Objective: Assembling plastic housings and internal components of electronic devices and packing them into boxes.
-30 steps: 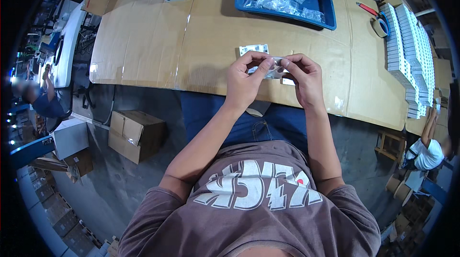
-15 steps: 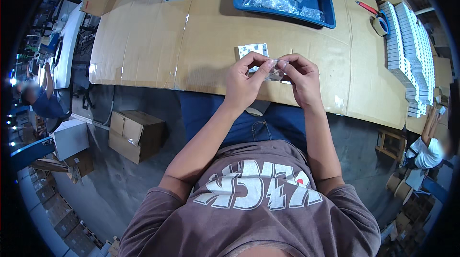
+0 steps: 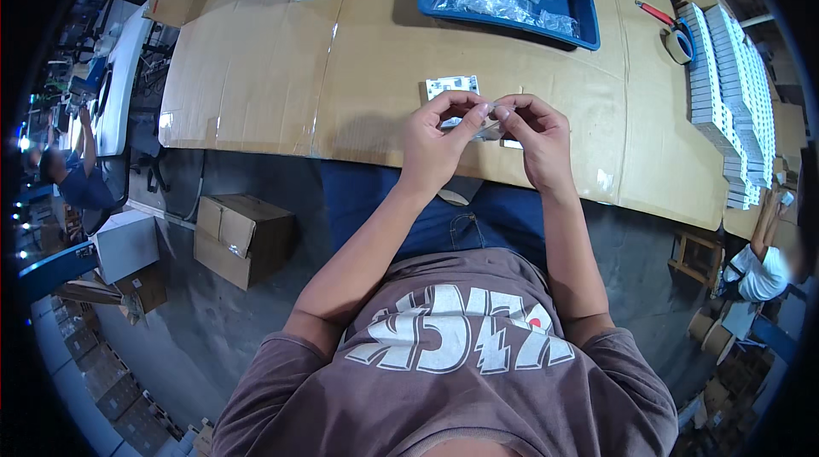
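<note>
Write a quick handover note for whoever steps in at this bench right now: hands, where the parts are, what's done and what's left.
Left hand and right hand: both pinch one small clear plastic bag between the fingertips, above the table's near edge.
Small white part: on the cardboard-covered table, just beyond the hands.
Blue tray of clear bags: far side. White boxes: stacked at right.
Done: bag picked up.
Left: whether the bag is filled or sealed cannot be told, so check that first.
</note>
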Tool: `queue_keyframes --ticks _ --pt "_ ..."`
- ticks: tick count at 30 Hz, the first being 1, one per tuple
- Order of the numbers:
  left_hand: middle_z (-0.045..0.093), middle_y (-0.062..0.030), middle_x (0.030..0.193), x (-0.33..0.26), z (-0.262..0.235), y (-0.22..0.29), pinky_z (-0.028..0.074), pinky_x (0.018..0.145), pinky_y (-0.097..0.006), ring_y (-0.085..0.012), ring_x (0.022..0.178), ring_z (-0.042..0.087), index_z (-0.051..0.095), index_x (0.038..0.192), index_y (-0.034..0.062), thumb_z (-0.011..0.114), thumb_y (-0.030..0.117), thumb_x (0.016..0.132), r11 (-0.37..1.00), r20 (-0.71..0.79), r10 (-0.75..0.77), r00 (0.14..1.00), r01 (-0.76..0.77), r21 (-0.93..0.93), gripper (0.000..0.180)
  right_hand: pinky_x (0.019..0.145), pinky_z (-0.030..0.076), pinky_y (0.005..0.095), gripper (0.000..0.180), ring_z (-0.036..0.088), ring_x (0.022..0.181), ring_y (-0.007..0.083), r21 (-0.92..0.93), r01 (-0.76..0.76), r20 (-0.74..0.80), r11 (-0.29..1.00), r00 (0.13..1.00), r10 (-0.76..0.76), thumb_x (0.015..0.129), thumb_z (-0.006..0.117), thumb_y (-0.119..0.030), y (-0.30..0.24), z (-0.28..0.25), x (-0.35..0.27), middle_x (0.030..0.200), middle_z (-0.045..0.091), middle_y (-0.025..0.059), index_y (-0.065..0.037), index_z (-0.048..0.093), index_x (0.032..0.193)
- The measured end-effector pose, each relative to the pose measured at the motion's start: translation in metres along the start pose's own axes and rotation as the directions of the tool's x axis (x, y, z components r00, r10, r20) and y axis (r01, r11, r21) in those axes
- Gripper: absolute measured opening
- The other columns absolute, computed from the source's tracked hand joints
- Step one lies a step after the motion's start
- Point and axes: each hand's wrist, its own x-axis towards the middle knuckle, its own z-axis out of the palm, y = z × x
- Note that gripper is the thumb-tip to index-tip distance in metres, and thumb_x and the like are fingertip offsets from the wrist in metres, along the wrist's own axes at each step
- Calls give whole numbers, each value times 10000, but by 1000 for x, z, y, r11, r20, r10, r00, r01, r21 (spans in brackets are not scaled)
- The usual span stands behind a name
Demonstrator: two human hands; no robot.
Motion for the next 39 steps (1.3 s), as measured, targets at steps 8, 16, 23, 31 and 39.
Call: queue_keyframes --ticks 8,16,23,31,39 --pt "723 -27 957 0 -2 0 526 834 -253 -87 930 659 714 1035 -2 731 112 962 993 23 26 999 -28 118 136 714 504 231 150 629 798 81 -28 16 18 999 1000 -16 967 724 -106 5 -3 1 897 718 33 18 726 1052" --pt "711 -16 966 -1 -2 6 516 855 -254 -83 936 646 706 1033 -1 724 116 968 993 52 2 999 -9 120 135 744 506 238 157 626 854 82 -44 29 44 999 999 -27 976 714 -99 4 -1 0 943 710 38 26 703 1070" --pt "705 -20 961 -2 -1 9 509 837 -259 -90 920 636 703 1019 3 700 134 987 978 56 66 996 -75 195 134 729 505 225 105 621 869 73 -131 95 52 987 995 -88 963 719 -71 4 -1 1 958 721 46 20 728 1015" --pt "715 -79 924 17 -32 -8 566 786 -318 -148 795 678 682 1049 12 568 465 1044 831 88 -504 859 510 -222 468 885 556 289 100 668 1032 154 -58 241 214 969 951 -224 927 702 31 -13 0 -5 1129 726 112 23 742 1019" --pt "709 -63 1053 12 -33 -7 579 862 -360 -150 937 673 680 1163 40 640 334 1028 735 244 -548 800 600 -315 325 954 541 312 151 647 1144 200 -268 350 337 898 907 -253 889 730 29 -17 -11 -4 1284 661 135 -9 764 1031"
